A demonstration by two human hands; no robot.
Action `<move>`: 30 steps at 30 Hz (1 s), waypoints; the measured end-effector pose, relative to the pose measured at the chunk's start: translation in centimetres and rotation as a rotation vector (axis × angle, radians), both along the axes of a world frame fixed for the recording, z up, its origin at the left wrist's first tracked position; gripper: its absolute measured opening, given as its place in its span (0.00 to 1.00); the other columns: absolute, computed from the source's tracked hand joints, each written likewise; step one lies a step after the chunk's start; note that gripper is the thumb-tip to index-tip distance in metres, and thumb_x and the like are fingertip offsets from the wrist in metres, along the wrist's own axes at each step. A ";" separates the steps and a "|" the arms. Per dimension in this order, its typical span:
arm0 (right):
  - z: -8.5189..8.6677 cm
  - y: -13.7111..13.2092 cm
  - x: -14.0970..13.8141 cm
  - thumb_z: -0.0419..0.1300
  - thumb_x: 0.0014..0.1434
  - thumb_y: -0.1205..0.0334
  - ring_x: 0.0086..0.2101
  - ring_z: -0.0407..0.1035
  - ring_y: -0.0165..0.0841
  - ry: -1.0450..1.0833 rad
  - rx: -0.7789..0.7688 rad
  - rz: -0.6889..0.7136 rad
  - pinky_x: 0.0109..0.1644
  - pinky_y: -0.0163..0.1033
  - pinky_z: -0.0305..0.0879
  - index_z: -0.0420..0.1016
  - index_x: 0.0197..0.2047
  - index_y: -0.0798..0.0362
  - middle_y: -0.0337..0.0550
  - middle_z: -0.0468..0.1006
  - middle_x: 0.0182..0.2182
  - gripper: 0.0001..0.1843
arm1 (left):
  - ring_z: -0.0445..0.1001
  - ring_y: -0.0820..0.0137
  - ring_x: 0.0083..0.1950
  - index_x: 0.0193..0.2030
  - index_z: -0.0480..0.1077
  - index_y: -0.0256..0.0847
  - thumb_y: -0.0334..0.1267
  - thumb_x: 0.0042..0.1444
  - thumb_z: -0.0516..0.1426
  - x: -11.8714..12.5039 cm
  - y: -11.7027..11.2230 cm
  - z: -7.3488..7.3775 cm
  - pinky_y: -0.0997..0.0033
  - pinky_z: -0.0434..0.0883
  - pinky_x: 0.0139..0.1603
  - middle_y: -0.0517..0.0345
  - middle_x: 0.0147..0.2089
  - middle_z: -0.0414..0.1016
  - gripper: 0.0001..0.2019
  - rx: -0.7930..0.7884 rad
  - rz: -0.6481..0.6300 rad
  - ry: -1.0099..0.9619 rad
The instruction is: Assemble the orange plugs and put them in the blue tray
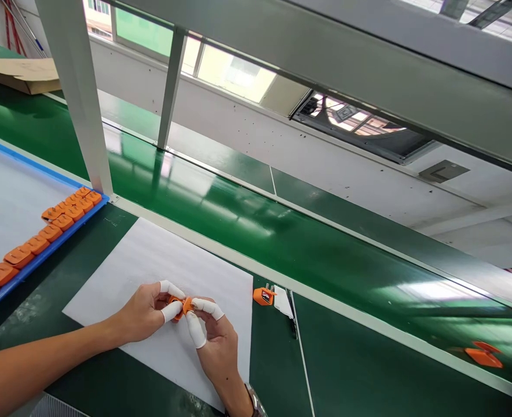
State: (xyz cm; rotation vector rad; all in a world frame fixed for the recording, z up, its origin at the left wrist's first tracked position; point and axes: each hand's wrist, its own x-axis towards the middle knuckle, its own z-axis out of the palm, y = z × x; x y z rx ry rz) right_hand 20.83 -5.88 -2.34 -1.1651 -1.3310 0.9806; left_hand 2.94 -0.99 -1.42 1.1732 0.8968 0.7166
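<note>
Over a white sheet (143, 260) on the dark green table, my left hand (145, 313) pinches a small orange plastic part (175, 307) between thumb and forefinger. My right hand (219, 339) closes its thumb and forefinger on an orange plastic piece (187, 305) right beside it. The two orange pieces meet or nearly meet; fingers cover much of both, and I cannot tell whether they are joined. White finger cots cover the thumbs and forefingers. Right of the sheet lies an orange plug-shaped unit (263, 296) with metal prongs.
At left, a blue-rimmed tray (34, 270) holds several orange parts (37, 244) along one side. A white piece (282, 302) with a black end lies near the plug. Beyond a metal rail runs a green belt (221, 202), carrying orange parts (484, 354) at right. A metal post (76, 98) rises beside the tray.
</note>
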 end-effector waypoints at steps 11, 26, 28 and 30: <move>0.0 0.6 0.8 0.58 0.63 0.73 0.45 0.75 0.38 -0.308 0.238 0.019 0.47 0.46 0.76 0.73 0.49 0.44 0.45 0.78 0.45 0.15 | 0.79 0.62 0.46 0.49 0.75 0.39 0.40 0.60 0.60 0.0 0.3 0.2 0.59 0.77 0.52 0.52 0.43 0.81 0.12 -0.013 -0.031 0.007; -0.1 0.7 2.0 0.58 0.64 0.73 0.44 0.75 0.37 -0.461 0.297 0.223 0.45 0.45 0.78 0.63 0.63 0.38 0.45 0.78 0.47 0.28 | 0.80 0.60 0.49 0.51 0.76 0.41 0.41 0.60 0.60 -0.4 0.3 -0.3 0.58 0.76 0.55 0.52 0.50 0.81 0.14 0.024 -0.026 -0.007; -0.4 0.7 2.2 0.59 0.63 0.73 0.42 0.75 0.37 -0.463 0.293 0.179 0.43 0.45 0.78 0.65 0.61 0.39 0.45 0.78 0.46 0.27 | 0.78 0.58 0.54 0.55 0.75 0.42 0.41 0.61 0.60 -0.5 0.3 0.1 0.57 0.74 0.59 0.51 0.52 0.80 0.17 0.010 -0.073 -0.022; -0.6 0.7 2.2 0.60 0.63 0.72 0.40 0.75 0.37 -0.469 0.302 0.142 0.41 0.44 0.77 0.66 0.60 0.40 0.45 0.78 0.44 0.26 | 0.76 0.57 0.58 0.59 0.73 0.42 0.42 0.62 0.59 -0.6 0.3 0.2 0.56 0.72 0.62 0.51 0.56 0.79 0.19 0.001 -0.097 -0.041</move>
